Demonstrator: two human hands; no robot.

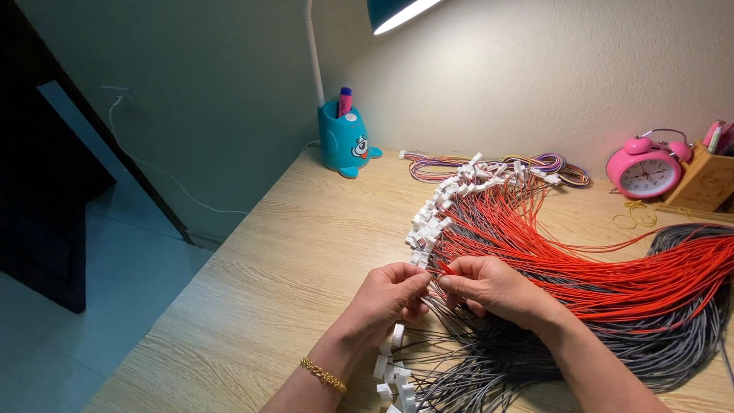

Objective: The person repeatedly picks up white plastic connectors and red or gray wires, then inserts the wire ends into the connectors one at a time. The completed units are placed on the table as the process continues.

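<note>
My left hand (390, 298) pinches a small white plastic connector at its fingertips, in the middle of the wooden desk (260, 291). My right hand (493, 289) holds a thin red wire whose end meets that connector. A large bundle of red wires (612, 260) and grey wires (673, 336) fans out to the right. A curved row of white connectors (436, 214) fitted on wire ends lies just beyond my hands. More loose white connectors (394, 375) on grey wires lie under my left wrist, which wears a gold bracelet.
A teal pen holder (345, 141) stands at the back beside a white lamp stem (315, 53). Multicoloured wire bundles (505, 164) lie along the wall. A pink alarm clock (646, 170), a wooden organiser (707, 180) and yellow rubber bands (634, 214) sit back right. The desk's left edge drops to the floor.
</note>
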